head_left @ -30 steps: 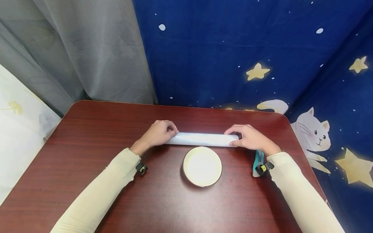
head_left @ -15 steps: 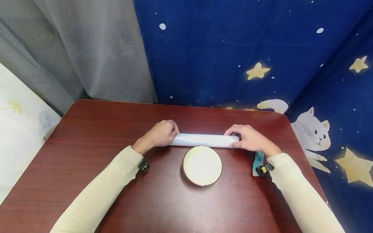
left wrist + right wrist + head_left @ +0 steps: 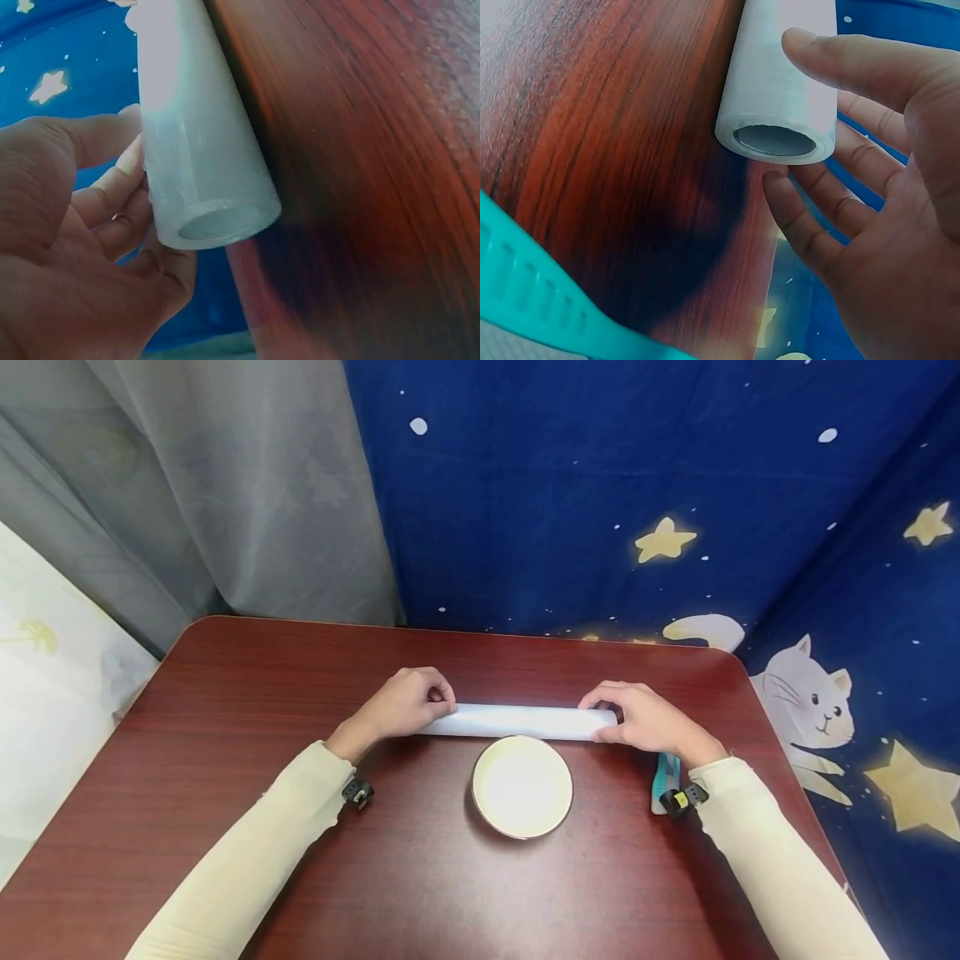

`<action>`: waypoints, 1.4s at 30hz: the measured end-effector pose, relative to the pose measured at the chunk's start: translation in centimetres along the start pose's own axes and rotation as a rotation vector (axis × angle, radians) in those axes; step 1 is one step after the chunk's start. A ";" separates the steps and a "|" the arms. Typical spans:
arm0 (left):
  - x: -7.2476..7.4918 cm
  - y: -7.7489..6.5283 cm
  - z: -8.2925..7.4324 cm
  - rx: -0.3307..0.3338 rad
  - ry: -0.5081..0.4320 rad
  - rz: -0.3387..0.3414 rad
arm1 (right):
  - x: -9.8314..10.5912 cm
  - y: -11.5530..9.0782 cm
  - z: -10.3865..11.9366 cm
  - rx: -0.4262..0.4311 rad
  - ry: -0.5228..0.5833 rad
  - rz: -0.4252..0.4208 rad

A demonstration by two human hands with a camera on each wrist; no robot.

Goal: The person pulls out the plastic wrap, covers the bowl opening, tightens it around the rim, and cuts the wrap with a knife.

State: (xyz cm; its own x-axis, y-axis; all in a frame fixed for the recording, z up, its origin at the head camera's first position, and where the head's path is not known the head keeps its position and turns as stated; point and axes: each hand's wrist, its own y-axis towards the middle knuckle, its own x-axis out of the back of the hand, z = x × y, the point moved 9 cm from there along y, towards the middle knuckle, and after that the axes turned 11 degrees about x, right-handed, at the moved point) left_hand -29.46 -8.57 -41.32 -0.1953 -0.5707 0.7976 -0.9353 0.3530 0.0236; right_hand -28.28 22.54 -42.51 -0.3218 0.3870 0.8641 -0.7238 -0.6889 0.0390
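A white roll of cling film [image 3: 517, 721] lies crosswise on the table behind a pale round bowl [image 3: 522, 787]. My right hand [image 3: 643, 720] grips its right end, with the thumb on the near side and the fingers round the far side. In the right wrist view the hollow core [image 3: 776, 140] of the roll faces the camera. My left hand [image 3: 405, 703] is at the other end, thumb and bent fingertips against the roll's far side. In the left wrist view the left end [image 3: 217, 223] of the roll sticks out past those fingertips. I cannot tell whether they pinch any film.
A teal-handled tool [image 3: 663, 781] lies partly hidden under the right wrist; its ridged teal part [image 3: 525, 277] shows in the right wrist view. Behind the table's [image 3: 225, 693] back edge hang a grey curtain [image 3: 285, 485] and a blue starry curtain [image 3: 525, 485].
My left hand first shifted right along the roll, then back left, uncovering more of it. The right hand stays at its end. Bowl and roll have hardly moved.
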 end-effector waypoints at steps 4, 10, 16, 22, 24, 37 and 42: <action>-0.1 -0.2 -0.7 0.008 0.078 -0.017 | 0.1 -0.1 0.0 0.000 -0.001 -0.007; -0.6 -0.7 -1.8 -0.025 0.209 -0.023 | 0.1 -0.2 0.0 0.001 -0.005 -0.015; 0.2 -1.3 -0.8 0.005 0.102 -0.036 | 0.0 -0.1 0.0 0.002 -0.003 -0.008; 1.0 -2.1 -0.6 -0.004 0.113 -0.048 | 0.1 -0.2 -0.2 -0.002 0.003 -0.010; 1.1 -2.2 -1.0 -0.022 0.147 -0.063 | 0.1 -0.3 -0.2 -0.007 0.004 -0.010; 0.5 -2.1 -2.3 -0.095 0.319 -0.095 | 0.0 -0.3 -0.2 -0.006 0.005 -0.009; 0.6 -1.9 -2.5 -0.112 0.343 -0.082 | 0.0 -0.2 -0.1 0.000 0.009 -0.009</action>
State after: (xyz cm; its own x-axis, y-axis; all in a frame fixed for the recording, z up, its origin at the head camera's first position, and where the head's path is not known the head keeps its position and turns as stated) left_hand -27.05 -7.71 -39.40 0.0071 -0.3256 0.9455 -0.9021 0.4059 0.1466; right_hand -28.18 22.76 -42.63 -0.3206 0.3991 0.8590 -0.7269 -0.6852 0.0471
